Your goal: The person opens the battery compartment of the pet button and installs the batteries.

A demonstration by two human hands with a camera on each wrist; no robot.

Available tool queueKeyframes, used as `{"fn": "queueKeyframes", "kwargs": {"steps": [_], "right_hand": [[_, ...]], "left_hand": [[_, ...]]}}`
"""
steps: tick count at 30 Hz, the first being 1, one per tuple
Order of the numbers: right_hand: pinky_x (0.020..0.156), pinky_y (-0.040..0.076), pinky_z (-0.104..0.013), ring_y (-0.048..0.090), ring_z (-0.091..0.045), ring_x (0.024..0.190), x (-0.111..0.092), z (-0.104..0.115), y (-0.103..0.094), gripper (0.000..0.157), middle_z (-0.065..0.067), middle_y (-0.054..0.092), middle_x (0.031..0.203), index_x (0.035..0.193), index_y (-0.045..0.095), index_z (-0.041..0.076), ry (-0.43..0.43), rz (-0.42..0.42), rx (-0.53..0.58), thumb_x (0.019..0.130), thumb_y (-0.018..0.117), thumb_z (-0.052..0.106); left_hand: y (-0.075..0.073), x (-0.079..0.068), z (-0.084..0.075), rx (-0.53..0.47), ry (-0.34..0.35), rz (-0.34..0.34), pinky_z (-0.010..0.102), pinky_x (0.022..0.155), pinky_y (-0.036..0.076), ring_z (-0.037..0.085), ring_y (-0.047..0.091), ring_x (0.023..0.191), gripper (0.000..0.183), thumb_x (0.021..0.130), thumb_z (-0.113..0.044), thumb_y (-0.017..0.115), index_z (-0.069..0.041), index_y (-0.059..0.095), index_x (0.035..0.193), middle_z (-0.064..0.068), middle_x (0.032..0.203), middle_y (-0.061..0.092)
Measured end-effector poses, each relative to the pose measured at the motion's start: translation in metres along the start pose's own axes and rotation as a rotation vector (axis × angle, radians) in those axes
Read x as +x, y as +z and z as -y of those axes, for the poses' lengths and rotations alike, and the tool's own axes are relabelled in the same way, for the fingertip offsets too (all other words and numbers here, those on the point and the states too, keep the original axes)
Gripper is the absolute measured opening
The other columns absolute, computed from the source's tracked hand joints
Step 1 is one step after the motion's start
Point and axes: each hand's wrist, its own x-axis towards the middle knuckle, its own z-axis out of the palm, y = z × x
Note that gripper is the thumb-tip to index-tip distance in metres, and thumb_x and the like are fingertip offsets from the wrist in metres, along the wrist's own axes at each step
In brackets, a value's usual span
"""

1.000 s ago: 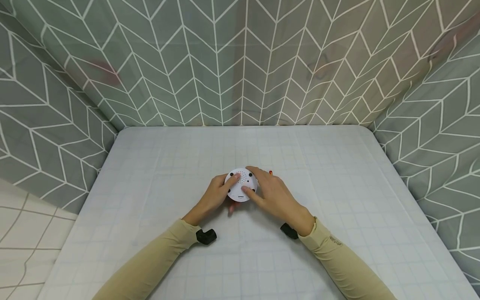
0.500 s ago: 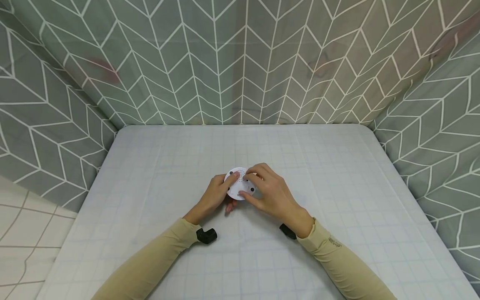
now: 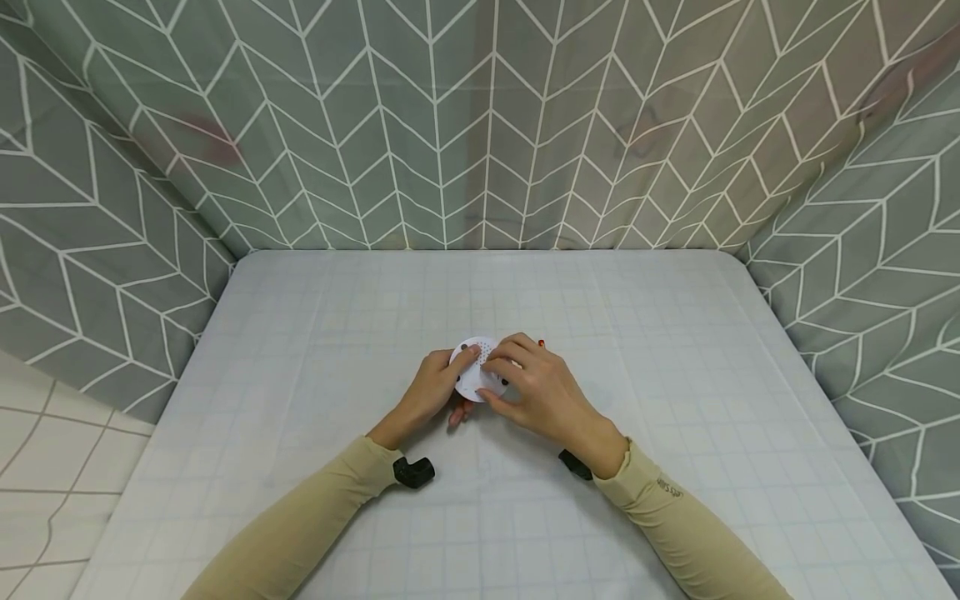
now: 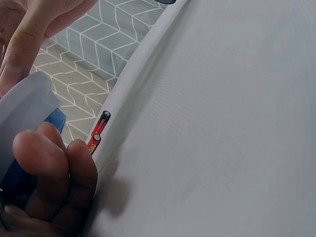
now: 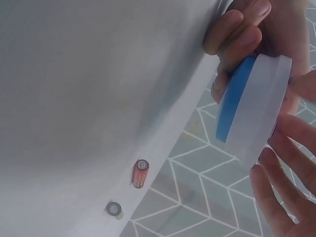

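Note:
My left hand [image 3: 431, 385] grips a round white device [image 3: 469, 385], thumb on its perforated back and other fingers curled beneath. Small black feet dot that back. Seen from the side in the right wrist view, the device has a white body [image 5: 261, 108] and a blue face [image 5: 235, 106] turned toward the left fingers [image 5: 242, 42]. My right hand [image 3: 543, 387] is at the device's back, thumb and bent fingertips touching it with a gap between them. In the right wrist view its fingers [image 5: 284, 192] spread along the back and lower edge.
Two cylindrical batteries lie on the white-covered table [image 3: 360, 308] beyond the hands: a red one [image 5: 140, 174] and another showing its dark end [image 5: 114, 209]. A red tip [image 3: 542, 342] peeks out behind the right hand. Patterned curtains [image 3: 465, 125] enclose the table's back and sides.
My right fingers first lay flatter over the device's right part, then lifted and bent; now their tips sit nearer its middle. The left hand keeps its hold, nearly still.

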Motion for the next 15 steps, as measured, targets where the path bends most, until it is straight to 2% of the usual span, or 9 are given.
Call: {"fn": "queueKeyframes", "kwargs": {"steps": [7,15], "right_hand": [[0.084,0.061,-0.032,0.066,-0.019,0.107,-0.0016,0.0002,0.0023,0.022,-0.001,0.072,0.105,0.096,0.075,0.009,-0.010,-0.003,-0.010,0.085,0.089,0.022],[0.064,0.060,-0.029,0.069,-0.020,0.099,-0.0011,0.0022,0.0017,0.019,-0.001,0.072,0.098,0.090,0.076,0.010,-0.048,-0.004,-0.080,0.082,0.090,0.020]], "left_hand": [[0.0008,-0.0006,0.0002,-0.008,-0.001,-0.009,0.034,0.036,0.047,0.020,0.054,0.034,0.057,0.111,-0.050,0.047,-0.001,0.065,0.089,0.013,0.054,0.062],[0.0012,-0.0005,-0.0014,0.011,-0.023,-0.021,0.031,0.033,0.043,0.017,0.051,0.032,0.055,0.110,-0.050,0.052,-0.001,0.065,0.088,0.011,0.053,0.061]]}}
